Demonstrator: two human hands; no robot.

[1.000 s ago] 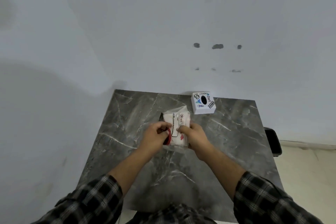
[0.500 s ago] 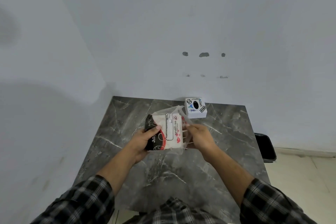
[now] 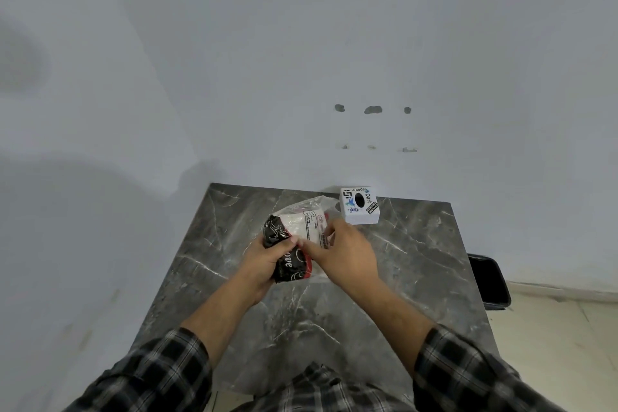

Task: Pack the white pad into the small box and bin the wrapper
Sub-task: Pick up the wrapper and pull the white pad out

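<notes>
A wrapped pack (image 3: 290, 246) with a black and red printed wrapper is held above the middle of the grey marble table (image 3: 418, 278). My left hand (image 3: 267, 261) grips its black lower left side. Over the pack's clear right side, where the white pad (image 3: 294, 222) shows through, my right hand (image 3: 344, 252) has its fingers closed on the wrapper. The small white box (image 3: 359, 206), with printed stickers and a dark oval hole on top, stands at the table's far edge, just beyond my right hand.
A black bin (image 3: 488, 281) stands on the floor beside the table's right edge. A pale wall rises directly behind the table and along its left side. Light floor tiles (image 3: 568, 338) lie to the right.
Both hands stay on the pack. The pack has turned, showing more of its black side, and my right hand has slid over its top from the right end.
</notes>
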